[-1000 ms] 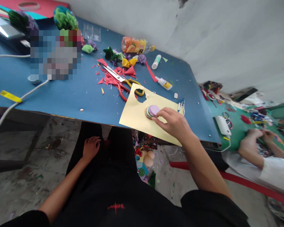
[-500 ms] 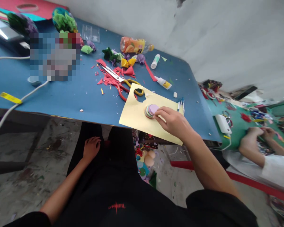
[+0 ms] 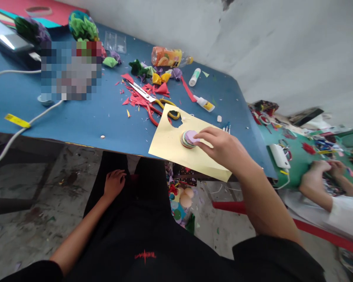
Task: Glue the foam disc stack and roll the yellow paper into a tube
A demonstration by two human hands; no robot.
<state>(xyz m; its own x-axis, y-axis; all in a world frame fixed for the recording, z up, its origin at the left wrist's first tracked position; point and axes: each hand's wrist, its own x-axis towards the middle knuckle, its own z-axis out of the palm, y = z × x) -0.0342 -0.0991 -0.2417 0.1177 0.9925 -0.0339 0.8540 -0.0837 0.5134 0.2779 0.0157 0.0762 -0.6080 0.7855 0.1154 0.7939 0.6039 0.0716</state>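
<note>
My right hand reaches over a pale yellow paper sheet, its thumb and forefinger pinching the right edge of a lilac paper circle. That circle tops a small stack of coloured paper circles lying on the sheet. An irregular round hole is cut through the sheet near its far left corner. My left hand rests on my dark-trousered thigh, fingers laid out, holding nothing. Scissors with red and yellow handles lie beyond the sheet, which covers a little of the handles.
Red paper scraps, crumpled paper pieces, a drink bottle, a glue stick and a glue bottle lie across the blue table. A cable runs at left. Another person's hands work at a green table.
My right hand has shifted slightly right and its fingers look a little more spread, still at the lilac circle. The sheet's near right corner now curls up. My left hand stays put.
</note>
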